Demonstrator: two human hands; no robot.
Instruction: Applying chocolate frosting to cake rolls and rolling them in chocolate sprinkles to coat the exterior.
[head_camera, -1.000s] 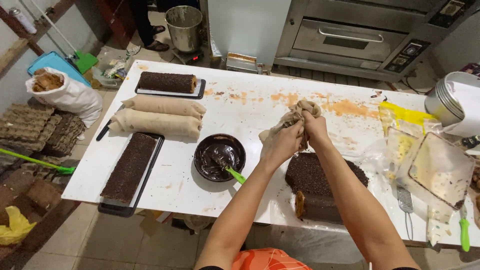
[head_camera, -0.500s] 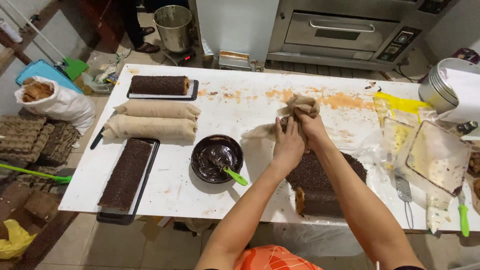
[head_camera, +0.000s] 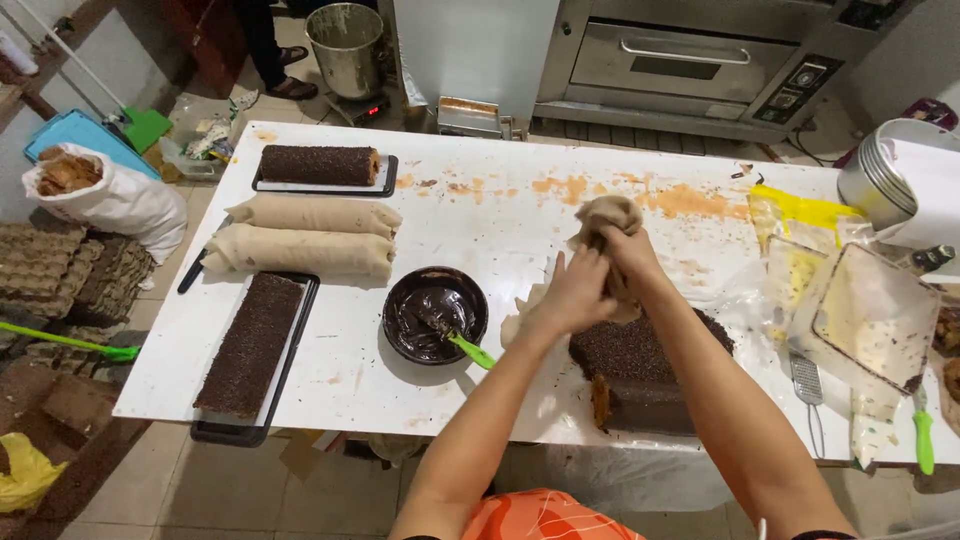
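Both my hands are bunched together above the white table (head_camera: 520, 215), crumpling a beige sheet of paper (head_camera: 607, 216). My left hand (head_camera: 575, 292) presses against it from the near side and my right hand (head_camera: 628, 252) grips the wad from the right. Just below them lies a chocolate-sprinkled cake roll (head_camera: 640, 375) with a cut end facing me. A dark bowl of chocolate spread (head_camera: 434, 313) with a green-handled spatula (head_camera: 468, 350) stands to the left of my arms.
Two paper-wrapped rolls (head_camera: 308, 235) lie at the left, with sprinkled rolls on black trays behind (head_camera: 318, 165) and in front (head_camera: 250, 343). Plastic tubs and bags (head_camera: 862, 310), a grater (head_camera: 806, 385) and a metal bowl (head_camera: 880, 175) crowd the right. An oven (head_camera: 690, 60) stands behind the table.
My hands have drawn slightly nearer and kept wadding the paper, which is now more tightly bunched. Nothing else on the table has moved.
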